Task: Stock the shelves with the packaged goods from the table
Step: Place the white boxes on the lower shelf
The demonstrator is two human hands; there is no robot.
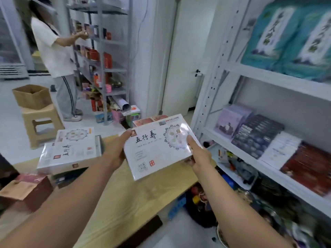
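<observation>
**A:** White card under clear film, this film-wrapped white box [157,149]. Why two hands for it?

**B:** It is wide, flat and glossy, so I judge that one hand alone would let it slide. The left hand [114,151] takes the left edge, thumb on top and fingers curled below. The right hand [198,156] does the same at the near right corner. Each grip is closed on the box.

**A:** Where is the box just now?

**B:** In the air, over the far right part of the wooden worktop [136,197], a little tilted, printed face up. It touches nothing except the two hands.

**A:** And the others?

**B:** A stack of like boxes [69,153] lies on the worktop to the left, not yet taken.

**A:** Where should this one go?

**B:** The white shelf unit [277,82] stands on the right. On its middle board the dark blue boxes [256,136] and the red boxes [309,169] lie flat, side by side. Probably this box must turn to the right and lie flat too. Which gap is free, I cannot tell.
</observation>
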